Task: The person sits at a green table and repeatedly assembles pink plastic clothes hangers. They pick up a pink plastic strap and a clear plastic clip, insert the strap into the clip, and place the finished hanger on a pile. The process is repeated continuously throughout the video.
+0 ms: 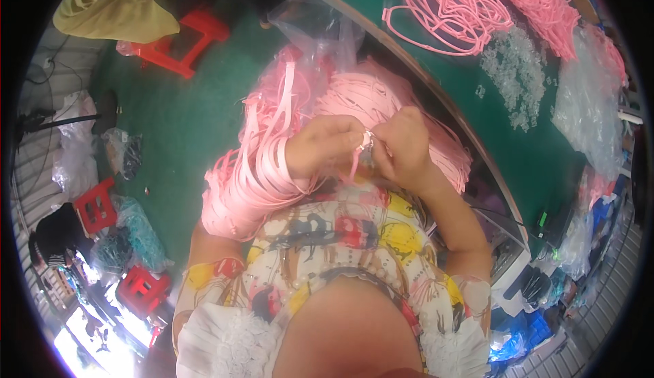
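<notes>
My left hand [323, 147] is closed, pinching the end of a narrow pink strap [355, 164]. Many loops of pink strap [248, 190] hang around my left forearm. At the fingertips, where both hands meet, sits a small clear plastic piece [368, 139], its exact shape too small to make out. My right hand [407, 147] is closed against it from the other side, thumb and fingers bent inward. Just beyond the hands lies a large bundle of pink straps [361, 97], next to a clear plastic bag [320, 27].
On the green table [449, 85] to the right are tangled pink cords [453, 13], a heap of small clear pieces [516, 74] and a plastic bag [587, 102]. Red stools [184, 44] stand on the green floor at left, near another person's olive garment [119, 10].
</notes>
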Motion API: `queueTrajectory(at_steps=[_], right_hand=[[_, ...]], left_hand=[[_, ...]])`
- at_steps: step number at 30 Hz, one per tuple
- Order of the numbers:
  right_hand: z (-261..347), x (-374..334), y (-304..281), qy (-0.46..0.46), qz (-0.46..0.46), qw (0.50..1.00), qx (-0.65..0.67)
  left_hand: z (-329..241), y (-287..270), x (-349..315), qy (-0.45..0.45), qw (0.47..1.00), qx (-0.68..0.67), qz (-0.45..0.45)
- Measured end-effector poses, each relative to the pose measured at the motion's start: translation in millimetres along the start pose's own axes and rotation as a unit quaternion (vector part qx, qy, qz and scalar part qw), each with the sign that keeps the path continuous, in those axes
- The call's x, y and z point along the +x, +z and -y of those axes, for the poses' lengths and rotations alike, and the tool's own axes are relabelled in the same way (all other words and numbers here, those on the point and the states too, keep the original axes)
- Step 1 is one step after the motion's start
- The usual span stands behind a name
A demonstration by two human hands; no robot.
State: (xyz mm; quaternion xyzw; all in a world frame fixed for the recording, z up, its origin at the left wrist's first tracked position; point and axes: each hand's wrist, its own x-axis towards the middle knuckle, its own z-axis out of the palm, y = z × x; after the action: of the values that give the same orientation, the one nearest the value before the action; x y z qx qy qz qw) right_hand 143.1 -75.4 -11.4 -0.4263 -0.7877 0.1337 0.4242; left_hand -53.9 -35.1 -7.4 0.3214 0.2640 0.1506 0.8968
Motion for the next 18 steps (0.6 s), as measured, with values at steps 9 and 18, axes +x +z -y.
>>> queueTrajectory(at_steps=[9,18], right_hand=[[2,12,-36,0.296,0.176,0.879,0.330],[32,32,-90,0.363,-0.055,0.859,0.356]], left_hand=[[-8,15,4,0.143,0.968,0.188,-0.088],[33,-34,40,0.132,0.983,-0.079,-0.104]])
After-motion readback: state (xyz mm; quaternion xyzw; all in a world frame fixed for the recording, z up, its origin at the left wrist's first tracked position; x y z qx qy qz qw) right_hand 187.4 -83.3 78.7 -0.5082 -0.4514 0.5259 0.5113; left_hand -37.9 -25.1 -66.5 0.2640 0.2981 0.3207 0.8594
